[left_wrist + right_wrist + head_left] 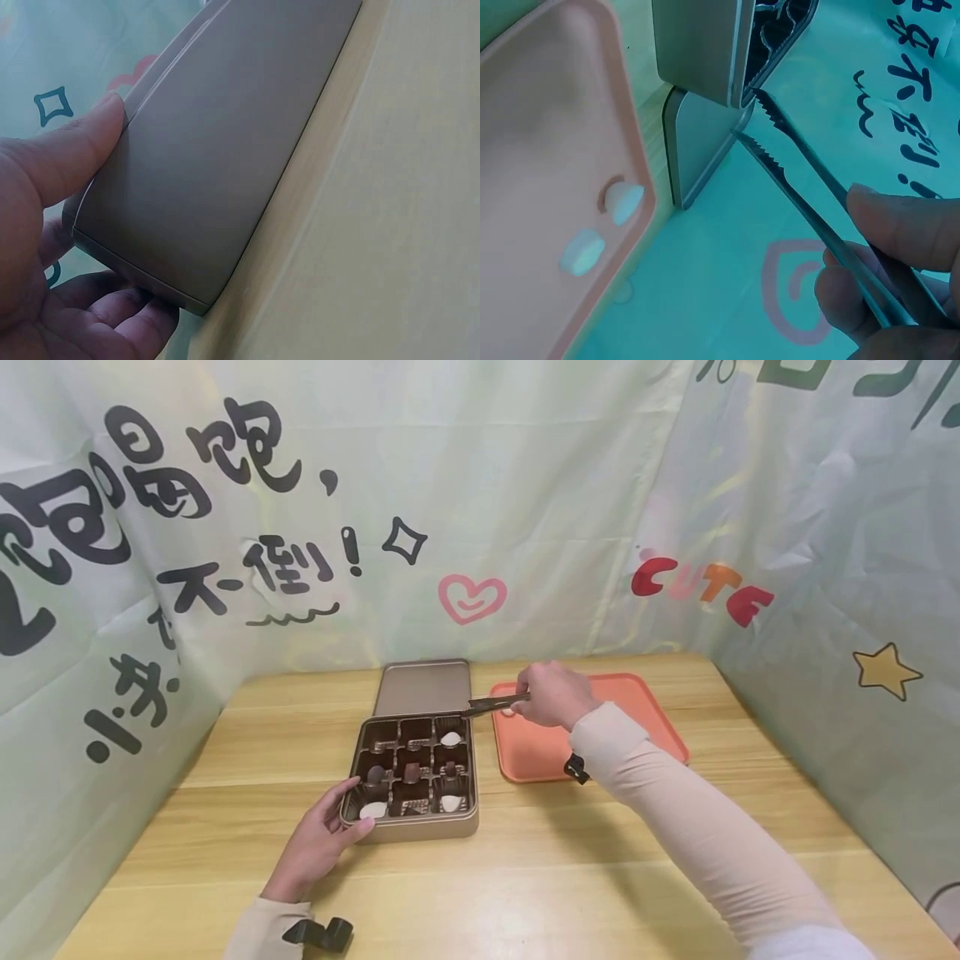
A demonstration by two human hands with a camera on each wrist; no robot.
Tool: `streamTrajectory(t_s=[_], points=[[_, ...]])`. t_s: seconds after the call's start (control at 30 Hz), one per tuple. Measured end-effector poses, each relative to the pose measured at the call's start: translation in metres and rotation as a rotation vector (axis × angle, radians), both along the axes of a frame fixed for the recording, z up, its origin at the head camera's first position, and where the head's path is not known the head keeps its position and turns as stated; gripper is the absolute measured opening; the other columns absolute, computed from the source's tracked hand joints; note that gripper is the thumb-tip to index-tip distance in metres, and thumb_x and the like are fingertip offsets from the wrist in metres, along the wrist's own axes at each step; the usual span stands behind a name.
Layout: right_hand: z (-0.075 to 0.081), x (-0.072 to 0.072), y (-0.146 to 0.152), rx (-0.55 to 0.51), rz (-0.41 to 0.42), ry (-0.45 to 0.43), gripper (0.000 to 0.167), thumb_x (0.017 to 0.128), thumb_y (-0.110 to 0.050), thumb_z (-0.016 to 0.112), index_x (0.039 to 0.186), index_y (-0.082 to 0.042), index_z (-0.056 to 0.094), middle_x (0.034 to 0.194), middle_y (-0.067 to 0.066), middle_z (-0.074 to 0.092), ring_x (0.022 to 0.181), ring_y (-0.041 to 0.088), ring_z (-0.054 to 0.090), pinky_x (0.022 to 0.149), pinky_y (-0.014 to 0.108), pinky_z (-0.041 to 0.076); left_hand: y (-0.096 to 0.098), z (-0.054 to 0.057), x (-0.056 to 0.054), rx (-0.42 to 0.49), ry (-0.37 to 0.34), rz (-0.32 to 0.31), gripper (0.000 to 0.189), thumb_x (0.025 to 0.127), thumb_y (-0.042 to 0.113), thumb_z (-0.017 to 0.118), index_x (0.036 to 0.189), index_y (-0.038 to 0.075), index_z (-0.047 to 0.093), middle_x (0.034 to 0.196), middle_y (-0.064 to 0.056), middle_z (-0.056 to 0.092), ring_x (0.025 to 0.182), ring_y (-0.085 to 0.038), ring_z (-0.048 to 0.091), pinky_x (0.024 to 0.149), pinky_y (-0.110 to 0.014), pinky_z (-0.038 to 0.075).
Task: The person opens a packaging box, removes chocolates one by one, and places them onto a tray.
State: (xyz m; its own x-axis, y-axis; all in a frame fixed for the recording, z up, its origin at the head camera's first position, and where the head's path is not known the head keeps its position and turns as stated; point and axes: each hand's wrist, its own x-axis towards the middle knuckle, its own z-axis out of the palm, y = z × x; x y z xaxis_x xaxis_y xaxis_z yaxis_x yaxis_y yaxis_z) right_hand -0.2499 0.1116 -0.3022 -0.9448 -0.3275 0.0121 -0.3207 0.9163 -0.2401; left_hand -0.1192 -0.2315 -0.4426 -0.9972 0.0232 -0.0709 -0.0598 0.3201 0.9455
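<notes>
My left hand [311, 843] grips the front left corner of a bronze-brown tin box [427, 832], thumb on the rim and fingers round the side. Inside is a dark divided insert. White pieces [451, 803] sit in its back right, front right and front left compartments; dark chocolates [412, 772] fill the middle row. My right hand [555, 693] holds dark serrated tongs [817, 223] between thumb and fingers. Their tips stand apart with nothing between them, by the tin's far right corner in the head view. Two white pieces [583, 251] lie on an orange tray [536, 756].
Behind the tin lies its flat lid [423, 689], against the back of the wooden table [517, 885]. The tray stands to the tin's right, under my right forearm. Printed cloth walls [555, 527] enclose the table at the back and sides.
</notes>
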Motion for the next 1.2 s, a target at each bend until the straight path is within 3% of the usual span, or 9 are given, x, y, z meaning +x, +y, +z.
streamTrajectory(t_s=[0.17,0.53,0.73,1.03,1.2], points=[[0.0,0.003,-0.007,-0.001,0.016,-0.004,0.014,0.083,-0.033,0.077,0.08,-0.021,0.071,0.078,-0.005,0.064,0.066,0.017,0.057,0.048,0.031,0.045,0.0,0.0,0.0,-0.003,0.002,-0.003,0.079,0.083,0.025,0.077,0.149,0.016,0.034,0.149,-0.024,0.035,0.133,-0.037,0.04,0.105,-0.042,0.041],[0.003,0.007,-0.019,0.003,0.048,0.001,0.007,0.085,-0.028,0.075,0.083,-0.022,0.073,0.08,-0.006,0.064,0.069,0.016,0.057,0.05,0.031,0.046,0.0,0.0,0.001,0.005,-0.01,-0.004,0.079,0.084,0.024,0.076,0.15,0.015,0.033,0.151,-0.024,0.03,0.135,-0.037,0.036,0.105,-0.04,0.039],[0.001,0.007,-0.028,0.055,0.095,0.011,0.01,0.085,-0.028,0.074,0.079,-0.022,0.071,0.079,-0.007,0.064,0.07,0.015,0.058,0.053,0.033,0.048,0.0,0.0,0.0,0.008,-0.017,-0.003,0.081,0.083,0.024,0.077,0.15,0.016,0.034,0.152,-0.025,0.029,0.135,-0.038,0.036,0.104,-0.038,0.041],[0.001,0.006,-0.042,0.16,0.089,0.032,0.02,0.083,-0.023,0.072,0.066,-0.018,0.062,0.065,-0.005,0.058,0.061,0.015,0.052,0.048,0.034,0.046,0.001,0.0,-0.001,-0.002,-0.021,-0.003,0.08,0.083,0.023,0.077,0.15,0.015,0.034,0.152,-0.025,0.03,0.135,-0.038,0.036,0.104,-0.038,0.04],[0.005,0.007,-0.057,0.256,0.089,0.066,0.014,0.08,-0.017,0.068,0.068,-0.016,0.06,0.065,-0.001,0.057,0.057,0.015,0.048,0.044,0.036,0.046,0.001,0.0,-0.001,0.005,-0.015,-0.001,0.08,0.083,0.023,0.077,0.15,0.016,0.034,0.152,-0.025,0.03,0.134,-0.037,0.038,0.102,-0.036,0.044]])
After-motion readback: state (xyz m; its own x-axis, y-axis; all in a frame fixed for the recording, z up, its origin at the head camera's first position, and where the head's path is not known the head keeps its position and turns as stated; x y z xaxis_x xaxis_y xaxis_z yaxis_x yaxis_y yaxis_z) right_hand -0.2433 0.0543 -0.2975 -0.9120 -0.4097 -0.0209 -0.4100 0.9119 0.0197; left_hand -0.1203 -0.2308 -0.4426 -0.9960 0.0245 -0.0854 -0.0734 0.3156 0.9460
